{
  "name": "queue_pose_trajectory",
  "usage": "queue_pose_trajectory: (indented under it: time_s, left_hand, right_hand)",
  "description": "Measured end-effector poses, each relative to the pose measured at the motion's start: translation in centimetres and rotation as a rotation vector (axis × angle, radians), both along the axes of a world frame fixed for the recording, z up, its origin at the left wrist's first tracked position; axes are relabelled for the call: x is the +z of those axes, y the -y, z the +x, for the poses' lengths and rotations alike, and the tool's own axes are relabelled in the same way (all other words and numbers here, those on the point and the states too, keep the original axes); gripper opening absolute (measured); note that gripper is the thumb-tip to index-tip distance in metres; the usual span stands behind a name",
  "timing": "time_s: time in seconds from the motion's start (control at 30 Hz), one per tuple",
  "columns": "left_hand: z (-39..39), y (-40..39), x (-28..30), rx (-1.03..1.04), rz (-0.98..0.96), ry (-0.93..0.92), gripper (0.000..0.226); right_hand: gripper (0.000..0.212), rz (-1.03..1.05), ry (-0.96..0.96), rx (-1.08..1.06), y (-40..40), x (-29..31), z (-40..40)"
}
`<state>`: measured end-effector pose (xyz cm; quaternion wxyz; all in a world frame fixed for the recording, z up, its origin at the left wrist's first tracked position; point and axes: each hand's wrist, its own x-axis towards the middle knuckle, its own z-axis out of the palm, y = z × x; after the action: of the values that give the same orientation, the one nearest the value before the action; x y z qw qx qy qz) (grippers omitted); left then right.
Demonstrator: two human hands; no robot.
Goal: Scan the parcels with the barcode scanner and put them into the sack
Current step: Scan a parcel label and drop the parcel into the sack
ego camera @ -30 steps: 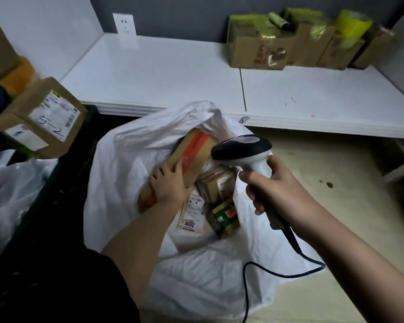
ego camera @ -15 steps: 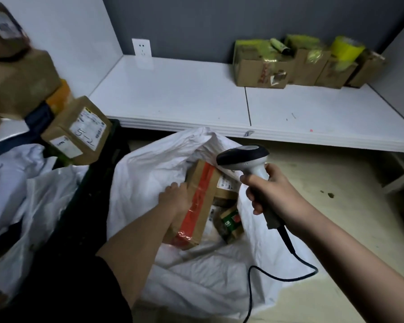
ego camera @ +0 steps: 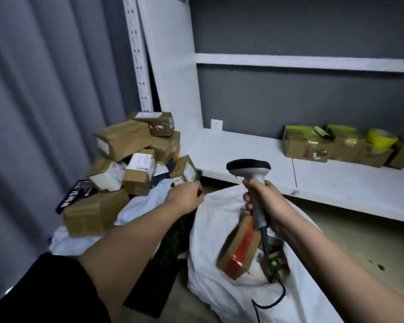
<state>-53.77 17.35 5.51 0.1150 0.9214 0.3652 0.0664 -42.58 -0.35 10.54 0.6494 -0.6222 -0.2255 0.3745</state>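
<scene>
Left hand [ego camera: 187,197] has quit the taped box [ego camera: 239,250] in the sack [ego camera: 210,229], loosely curled, reaching left for another parcel [ego camera: 184,170]; right hand [ego camera: 266,201] grasps scanner [ego camera: 248,166].

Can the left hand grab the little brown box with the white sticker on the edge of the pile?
Probably yes. The left hand is right below that small box, with nothing between them, and seems to hold nothing. The right hand is busy gripping the scanner over the sack.

Left hand [ego camera: 186,196] outstretched, fingers curled; right hand [ego camera: 265,201] raised, fist closed.
</scene>
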Motion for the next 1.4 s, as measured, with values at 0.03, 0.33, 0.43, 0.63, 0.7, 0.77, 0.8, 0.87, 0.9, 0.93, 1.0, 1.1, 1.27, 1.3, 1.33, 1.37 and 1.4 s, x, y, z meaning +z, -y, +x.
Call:
queue_pose_trajectory:
  time_s: [0.03, 0.33, 0.43, 0.63, 0.7, 0.77, 0.8, 0.87, 0.9, 0.93, 1.0, 1.1, 1.27, 1.3, 1.33, 1.37, 1.4]
  left_hand:
    - [-1.3, -0.4, 1.2, 0.022, 0.022, 0.026, 0.03]
    - [-13.0, -6.5, 7.3, 0.415, 0.249, 0.217, 0.068]
    - [-15.1, -10.1, 7.9, 0.525, 0.19, 0.266, 0.093]
    - [-15.2, -18.7, 7.6, 0.6, -0.061, 0.386, 0.12]
    - [-14.8, -20.8, 7.0, 0.565, -0.182, 0.464, 0.12]
    - [-14.4, -22.4, 6.2, 0.505, -0.312, 0.53, 0.12]
    - [-14.1, -22.9, 5.9, 0.474, -0.358, 0.548, 0.119]
    - [-13.4, -23.2, 5.5, 0.442, -0.393, 0.582, 0.115]
    - [-13.0, -23.1, 5.4, 0.446, -0.386, 0.602, 0.111]
    - [-12.6, -22.9, 5.3, 0.462, -0.36, 0.622, 0.107]
    - [-12.1, -22.0, 5.5, 0.503, -0.29, 0.663, 0.1]
    - [-12.4, -20.1, 6.2, 0.535, -0.238, 0.741, 0.091]
    - [-13.4, -13.7, 7.9, 0.458, -0.449, 1.027, 0.064]
    - [-13.3, -12.0, 8.1, 0.445, -0.602, 1.1, 0.058]
    - [-13.3, -10.0, 8.2, 0.446, -0.779, 1.157, 0.055]
    - [-13.1, -8.2, 8.1, 0.446, -0.968, 1.204, 0.056]
    - [-12.8, -6.2, 7.9, 0.438, -1.14, 1.233, 0.061]
  right_hand:
    - [0.012, 0.021, -0.012, 0.007, -0.5, 0.4, -1.1]
    - [0.015, 0.087, 0.046, 0.083, -7.1, 2.8, -9.3]
    - [0.015, 0.096, 0.052, 0.074, -9.8, 2.9, -10.4]
    - [0.016, 0.12, 0.098, 0.056, -15.1, 1.2, -10.3]
    - [0.016, 0.127, 0.105, 0.043, -16.0, 0.2, -9.9]
    - [0.016, 0.13, 0.111, 0.048, -16.6, -0.6, -9.4]
    - [0.016, 0.126, 0.111, 0.05, -16.7, -0.9, -9.2]
    - [0.014, 0.122, 0.114, 0.05, -16.6, -1.4, -8.9]
    - [0.014, 0.123, 0.118, 0.05, -16.5, -1.6, -8.8]
    - [0.013, 0.124, 0.125, 0.049, -16.4, -1.8, -8.6]
    - [0.012, 0.13, 0.144, 0.047, -16.0, -1.9, -8.4]
    - [0.013, 0.139, 0.186, 0.042, -15.0, -1.6, -7.9]
    - [0.011, 0.179, 0.228, -0.021, -11.7, -0.4, -7.3]
    - [0.009, 0.197, 0.209, -0.027, -10.8, -0.1, -7.2]
    - [0.008, 0.215, 0.183, -0.031, -9.9, 0.2, -7.2]
    - [0.008, 0.239, 0.153, -0.036, -9.2, 0.5, -7.1]
    - [0.01, 0.272, 0.12, -0.044, -8.3, 0.8, -7.0]
